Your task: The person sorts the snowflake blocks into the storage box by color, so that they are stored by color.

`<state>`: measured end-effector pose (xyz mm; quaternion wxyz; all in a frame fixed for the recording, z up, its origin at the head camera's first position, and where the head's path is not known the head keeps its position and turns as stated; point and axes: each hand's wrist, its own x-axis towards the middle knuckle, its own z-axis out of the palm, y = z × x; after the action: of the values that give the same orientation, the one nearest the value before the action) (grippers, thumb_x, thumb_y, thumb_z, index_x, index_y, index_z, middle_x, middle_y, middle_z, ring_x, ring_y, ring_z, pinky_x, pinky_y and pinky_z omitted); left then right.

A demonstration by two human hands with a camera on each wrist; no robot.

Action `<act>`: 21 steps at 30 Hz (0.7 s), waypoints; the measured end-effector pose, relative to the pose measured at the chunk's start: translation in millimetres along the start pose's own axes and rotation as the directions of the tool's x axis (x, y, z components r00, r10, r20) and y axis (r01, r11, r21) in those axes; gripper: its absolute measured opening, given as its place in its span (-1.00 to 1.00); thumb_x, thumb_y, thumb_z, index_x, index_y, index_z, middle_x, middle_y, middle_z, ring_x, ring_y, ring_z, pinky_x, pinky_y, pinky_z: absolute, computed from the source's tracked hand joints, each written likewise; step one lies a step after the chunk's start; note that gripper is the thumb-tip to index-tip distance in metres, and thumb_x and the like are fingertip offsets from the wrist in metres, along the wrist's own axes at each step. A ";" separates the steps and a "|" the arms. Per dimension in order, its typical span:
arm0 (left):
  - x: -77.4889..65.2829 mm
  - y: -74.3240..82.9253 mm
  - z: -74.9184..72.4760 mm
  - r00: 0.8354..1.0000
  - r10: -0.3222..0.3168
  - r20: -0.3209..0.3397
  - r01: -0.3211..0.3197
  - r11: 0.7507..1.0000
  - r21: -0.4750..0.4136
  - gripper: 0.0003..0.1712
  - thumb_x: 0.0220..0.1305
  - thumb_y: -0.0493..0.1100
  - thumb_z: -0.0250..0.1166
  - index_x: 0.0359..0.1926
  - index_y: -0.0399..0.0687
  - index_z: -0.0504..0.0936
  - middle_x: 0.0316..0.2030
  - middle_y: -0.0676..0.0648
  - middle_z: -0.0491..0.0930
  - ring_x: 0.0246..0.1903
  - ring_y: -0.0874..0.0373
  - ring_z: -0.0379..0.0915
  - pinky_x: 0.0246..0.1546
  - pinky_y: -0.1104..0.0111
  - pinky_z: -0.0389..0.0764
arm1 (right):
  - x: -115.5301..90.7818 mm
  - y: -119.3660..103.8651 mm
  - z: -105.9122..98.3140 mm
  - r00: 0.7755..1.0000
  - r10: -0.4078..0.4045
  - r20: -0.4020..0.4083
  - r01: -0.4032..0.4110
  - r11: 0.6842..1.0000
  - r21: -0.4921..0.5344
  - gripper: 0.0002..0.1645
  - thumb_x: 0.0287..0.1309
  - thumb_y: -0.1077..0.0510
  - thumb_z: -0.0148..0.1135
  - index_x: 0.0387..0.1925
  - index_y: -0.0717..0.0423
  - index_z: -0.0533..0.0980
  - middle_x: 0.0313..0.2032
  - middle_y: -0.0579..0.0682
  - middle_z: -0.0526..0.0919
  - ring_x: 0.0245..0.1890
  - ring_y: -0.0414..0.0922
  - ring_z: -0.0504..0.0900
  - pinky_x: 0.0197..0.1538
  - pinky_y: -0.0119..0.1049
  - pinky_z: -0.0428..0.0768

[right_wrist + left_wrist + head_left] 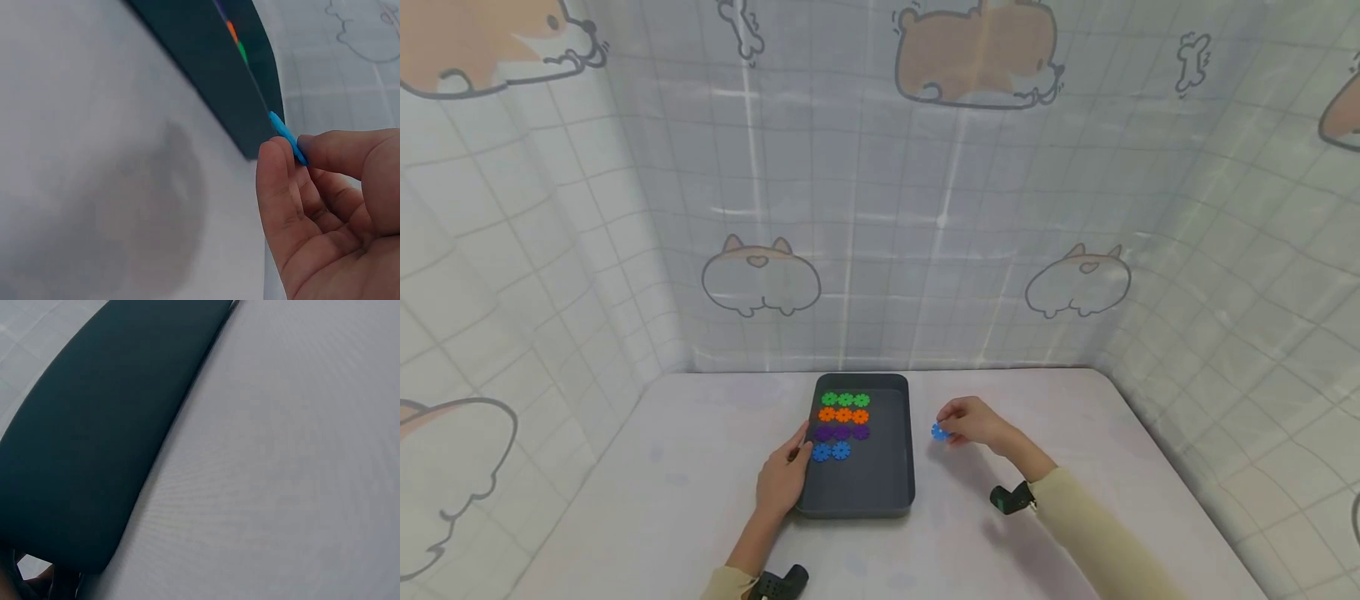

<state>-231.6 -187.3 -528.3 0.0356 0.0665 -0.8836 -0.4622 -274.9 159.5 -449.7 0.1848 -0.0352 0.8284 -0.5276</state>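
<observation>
A dark grey tray [883, 467] lies on the table with rows of notched plastic discs along its left side. From the far end come three green discs [846, 400], three orange discs [844, 415], three purple discs [842, 432] and two blue discs [841, 451]. My left hand [782, 481] grips the tray's left wall; the left wrist view shows mostly the tray's outer side [106, 425]. Right of the tray, my right hand [976, 422] pinches another blue notched disc [287, 137] between thumb and fingertips, edge-on in the right wrist view and raised above the table.
The white table [700, 467] carries the tray near its far edge. A pale tiled curtain [880, 192] printed with cartoon dogs stands behind it, with similar panels on both sides. Wrist cameras [1011, 498] are strapped on both arms.
</observation>
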 end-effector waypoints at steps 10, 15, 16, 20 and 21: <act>-0.1 0.0 -0.1 1.000 0.009 -0.004 -0.009 1.000 0.003 -0.47 0.46 0.04 0.07 0.40 0.15 0.36 0.11 -0.26 0.54 0.07 -0.19 0.45 0.06 -0.17 0.35 | 0.9 -16.0 19.9 0.995 -0.065 0.070 0.066 0.998 -0.009 -0.87 0.23 0.30 0.22 -0.22 0.31 0.57 -0.40 0.11 0.62 -0.47 -0.10 0.62 -0.31 -0.19 0.65; -0.8 0.2 -0.3 1.000 0.013 -0.010 -0.013 1.000 0.003 -0.47 0.46 0.03 0.07 0.39 0.14 0.37 0.07 -0.25 0.56 -0.05 -0.12 0.48 0.01 -0.13 0.40 | 2.5 -20.6 30.0 0.990 -0.095 0.108 0.097 0.995 -0.015 -0.85 0.23 0.32 0.19 -0.19 0.32 0.57 -0.39 0.12 0.61 -0.46 -0.09 0.63 -0.31 -0.17 0.65; -0.9 0.1 -0.2 1.000 0.013 -0.010 -0.013 1.000 0.003 -0.47 0.46 0.03 0.07 0.39 0.14 0.37 0.07 -0.25 0.57 -0.06 -0.11 0.48 0.01 -0.13 0.40 | 3.4 -20.9 32.1 0.988 -0.099 0.114 0.102 0.995 -0.016 -0.85 0.23 0.32 0.19 -0.19 0.32 0.57 -0.39 0.12 0.61 -0.46 -0.09 0.63 -0.30 -0.16 0.65; -1.2 -0.1 -0.1 1.000 0.016 -0.011 -0.016 1.000 0.007 -0.47 0.46 0.03 0.07 0.40 0.14 0.36 0.06 -0.24 0.57 -0.10 -0.10 0.47 -0.02 -0.12 0.42 | 7.7 -22.1 40.9 0.986 -0.103 0.130 0.108 0.994 -0.028 -0.86 0.21 0.33 0.21 -0.19 0.30 0.59 -0.41 0.09 0.59 -0.48 -0.11 0.61 -0.29 -0.14 0.66; -1.4 -0.2 -0.1 1.000 0.016 -0.010 -0.016 1.000 0.008 -0.47 0.46 0.04 0.06 0.40 0.14 0.36 0.06 -0.24 0.57 -0.10 -0.10 0.47 -0.02 -0.12 0.41 | 8.6 -23.1 43.1 0.986 -0.100 0.131 0.105 0.994 -0.030 -0.86 0.21 0.34 0.21 -0.19 0.30 0.59 -0.41 0.09 0.58 -0.48 -0.11 0.60 -0.30 -0.14 0.66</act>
<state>-230.2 -187.4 -528.4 0.0437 0.0618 -0.8856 -0.4582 -271.3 110.1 -447.7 0.2101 -0.1152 0.8212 -0.5178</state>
